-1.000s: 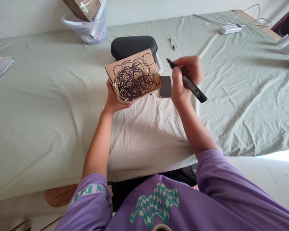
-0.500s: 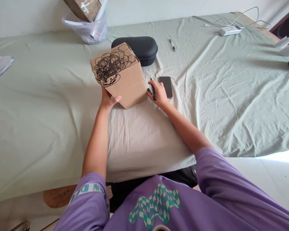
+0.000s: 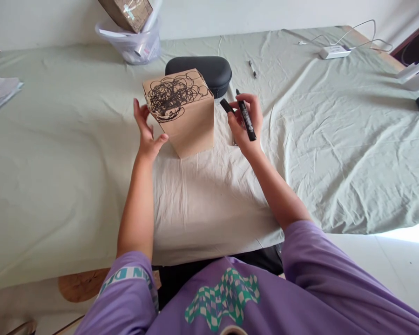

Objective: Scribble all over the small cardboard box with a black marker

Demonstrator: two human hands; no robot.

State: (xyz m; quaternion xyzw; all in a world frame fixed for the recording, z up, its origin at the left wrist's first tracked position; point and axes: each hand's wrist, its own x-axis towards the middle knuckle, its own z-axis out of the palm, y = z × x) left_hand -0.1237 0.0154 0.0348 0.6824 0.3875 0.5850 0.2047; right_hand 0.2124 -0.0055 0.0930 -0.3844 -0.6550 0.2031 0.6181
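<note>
A brown cardboard box (image 3: pixel 188 116) stands upright on the cloth-covered table (image 3: pixel 56 153), its top face covered in black scribbles. My left hand (image 3: pixel 146 132) is just left of the box, fingers spread and apart from it, holding nothing. My right hand (image 3: pixel 244 123) is to the right of the box, closed round a black marker (image 3: pixel 246 121) that points away from me. A black cap (image 3: pixel 226 105) shows at my fingertips beside the marker.
A black oval case (image 3: pixel 204 70) lies behind the box. Farther back are a clear bin (image 3: pixel 132 44) with a parcel, a small pen (image 3: pixel 252 68), a white power strip (image 3: pixel 333 51) with cables, and papers (image 3: pixel 0 90) at the left edge.
The box went from being held up in my left hand to standing on the table, and my left hand let go. My right hand dipped to the table and rose again with the marker and cap.
</note>
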